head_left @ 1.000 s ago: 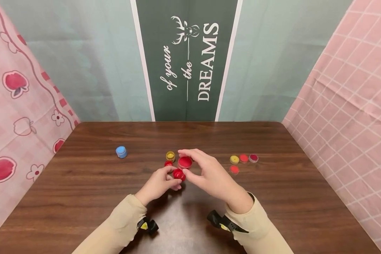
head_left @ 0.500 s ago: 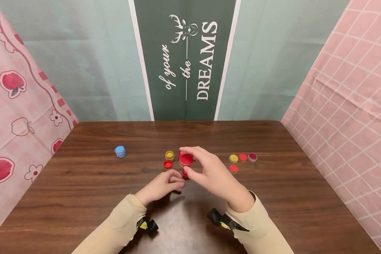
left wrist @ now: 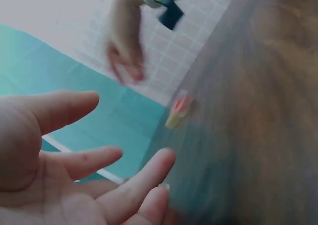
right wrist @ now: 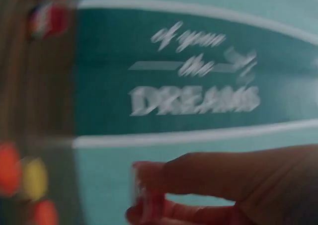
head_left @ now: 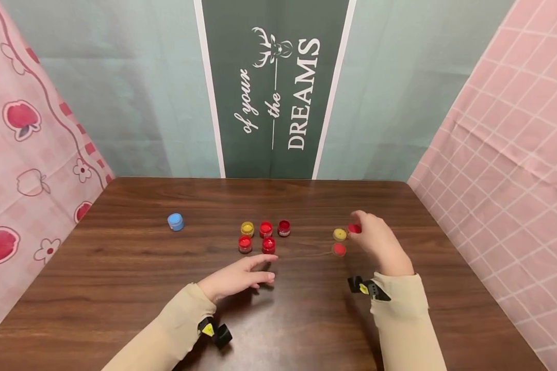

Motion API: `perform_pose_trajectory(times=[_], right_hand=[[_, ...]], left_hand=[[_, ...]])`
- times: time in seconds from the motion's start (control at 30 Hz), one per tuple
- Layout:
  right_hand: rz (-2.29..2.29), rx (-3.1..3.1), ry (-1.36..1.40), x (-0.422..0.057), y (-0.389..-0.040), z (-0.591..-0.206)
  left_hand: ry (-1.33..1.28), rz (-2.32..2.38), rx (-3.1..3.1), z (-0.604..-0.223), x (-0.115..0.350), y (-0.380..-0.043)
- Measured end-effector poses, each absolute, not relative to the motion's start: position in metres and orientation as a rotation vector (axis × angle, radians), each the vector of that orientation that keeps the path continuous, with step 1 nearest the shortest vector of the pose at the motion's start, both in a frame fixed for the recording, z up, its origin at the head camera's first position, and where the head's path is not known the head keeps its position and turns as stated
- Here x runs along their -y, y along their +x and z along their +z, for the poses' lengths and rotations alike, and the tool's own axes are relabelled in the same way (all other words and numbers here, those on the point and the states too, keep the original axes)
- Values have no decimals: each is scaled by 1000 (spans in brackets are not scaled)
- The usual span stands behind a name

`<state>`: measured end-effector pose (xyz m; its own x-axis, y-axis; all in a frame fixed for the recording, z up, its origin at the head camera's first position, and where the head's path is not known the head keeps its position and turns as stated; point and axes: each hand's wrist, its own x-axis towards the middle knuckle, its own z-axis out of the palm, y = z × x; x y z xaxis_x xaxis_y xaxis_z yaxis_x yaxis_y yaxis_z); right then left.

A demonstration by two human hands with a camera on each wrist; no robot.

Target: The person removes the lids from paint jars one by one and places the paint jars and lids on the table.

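Note:
My right hand (head_left: pixel 376 239) is over the right side of the table and pinches a red round lid (right wrist: pixel 154 200) between thumb and fingers. Just beside it on the table lie a yellow lid (head_left: pixel 339 235) and an orange-red lid (head_left: pixel 339 249); the hand covers the others. My left hand (head_left: pixel 241 275) hovers with fingers spread and holds nothing. Beyond its fingertips stand small open paint pots: a yellow pot (head_left: pixel 247 229), a dark red pot (head_left: pixel 284 228), and three red ones, the nearest red pot (head_left: pixel 268 245) right at my index finger.
A blue pot (head_left: pixel 176 221) with its lid on stands apart at the left of the wooden table (head_left: pixel 306 330). Behind the table hangs a green curtain (head_left: pixel 274 159) with lettering, and pink cloths (head_left: pixel 506 154) flank both sides.
My right hand has carried the red lid from above the pots to the lids at the right. The left hand has let go of a red pot, and its fingers have straightened.

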<state>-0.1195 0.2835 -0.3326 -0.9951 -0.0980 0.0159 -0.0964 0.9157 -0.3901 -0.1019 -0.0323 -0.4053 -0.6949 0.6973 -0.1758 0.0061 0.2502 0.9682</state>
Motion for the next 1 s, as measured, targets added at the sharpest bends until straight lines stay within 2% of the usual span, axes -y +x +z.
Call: perform_pose_trajectory(times=[0.23,0.47,0.6,0.7,1.0], right_hand=[[-512,-2926,21,-294,-141,-375],[-456,-2875,31,-299,-142,-384],[-444,-2883,34,-301,-141,-385],[-431,-2894,34,-302,-141,-386],[-432,-2872,89,-301,-140,-380]], left_hand=[[603,1672,-2092,-378,72,-116],[312,1769,-2631,-360,123,-139],[182,1510,-2846,-366,150,-151],[179,1302,-2900,-378,162,-159],[114,970,-2791,-404,164,-167]])
